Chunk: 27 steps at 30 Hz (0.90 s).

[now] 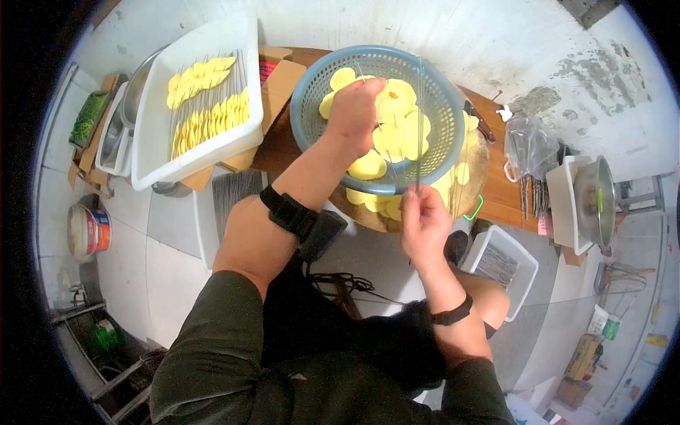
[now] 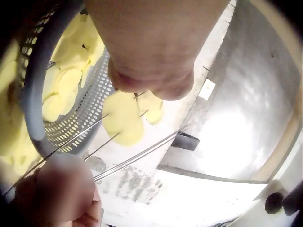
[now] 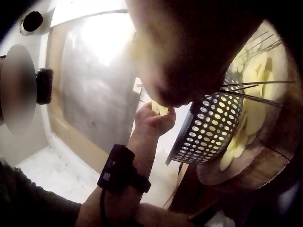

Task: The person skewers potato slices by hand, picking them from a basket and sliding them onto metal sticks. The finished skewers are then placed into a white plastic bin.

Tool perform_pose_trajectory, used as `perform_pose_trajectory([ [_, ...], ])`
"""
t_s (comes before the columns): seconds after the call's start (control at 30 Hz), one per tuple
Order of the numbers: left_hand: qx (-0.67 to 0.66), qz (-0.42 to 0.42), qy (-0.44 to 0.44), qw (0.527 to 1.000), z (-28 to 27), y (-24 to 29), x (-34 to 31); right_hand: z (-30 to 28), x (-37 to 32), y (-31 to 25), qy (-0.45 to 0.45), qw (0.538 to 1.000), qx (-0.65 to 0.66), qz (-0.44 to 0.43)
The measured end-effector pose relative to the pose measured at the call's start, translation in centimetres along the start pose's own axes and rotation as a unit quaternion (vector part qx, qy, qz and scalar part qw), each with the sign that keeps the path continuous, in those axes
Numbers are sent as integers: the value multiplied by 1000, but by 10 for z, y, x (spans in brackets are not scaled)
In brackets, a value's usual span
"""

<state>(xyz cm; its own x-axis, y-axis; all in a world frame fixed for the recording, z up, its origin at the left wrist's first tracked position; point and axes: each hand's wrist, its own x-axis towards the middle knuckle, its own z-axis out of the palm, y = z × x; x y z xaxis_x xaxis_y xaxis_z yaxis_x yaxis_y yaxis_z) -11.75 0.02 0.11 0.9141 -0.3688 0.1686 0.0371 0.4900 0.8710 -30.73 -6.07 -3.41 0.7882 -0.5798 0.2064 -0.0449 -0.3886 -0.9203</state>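
Over the blue-grey colander, my left hand pinches yellow slices that look like potato. The left wrist view shows a held slice just below the fingers, with a smaller one behind it. Thin metal skewers run up from my right hand, and two of them reach the held slices. That right hand grips the skewers near the colander's front rim, thumb and fingers curled around their lower ends. Loose yellow slices lie in the colander. In the right wrist view, the left hand has a slice between its fingertips.
A round wooden board with more slices lies under the colander. At the left, a white tray holds filled skewers. Another white bin with skewers stands low at the right. A plastic bag and a metal bowl are beyond it.
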Motion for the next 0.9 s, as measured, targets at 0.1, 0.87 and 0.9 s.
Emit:
perform_pose_trajectory([
  [0.1, -13, -45, 2, 999, 10, 9, -3, 0, 6, -2, -15, 1000, 17, 1],
  [0.87, 13, -147, 19, 989, 9, 13, 0, -2, 2, 5, 16, 990, -113, -77],
  [0.9, -11, -169, 32, 985, 6, 12, 2, -3, 1, 2, 9, 992, -112, -56],
])
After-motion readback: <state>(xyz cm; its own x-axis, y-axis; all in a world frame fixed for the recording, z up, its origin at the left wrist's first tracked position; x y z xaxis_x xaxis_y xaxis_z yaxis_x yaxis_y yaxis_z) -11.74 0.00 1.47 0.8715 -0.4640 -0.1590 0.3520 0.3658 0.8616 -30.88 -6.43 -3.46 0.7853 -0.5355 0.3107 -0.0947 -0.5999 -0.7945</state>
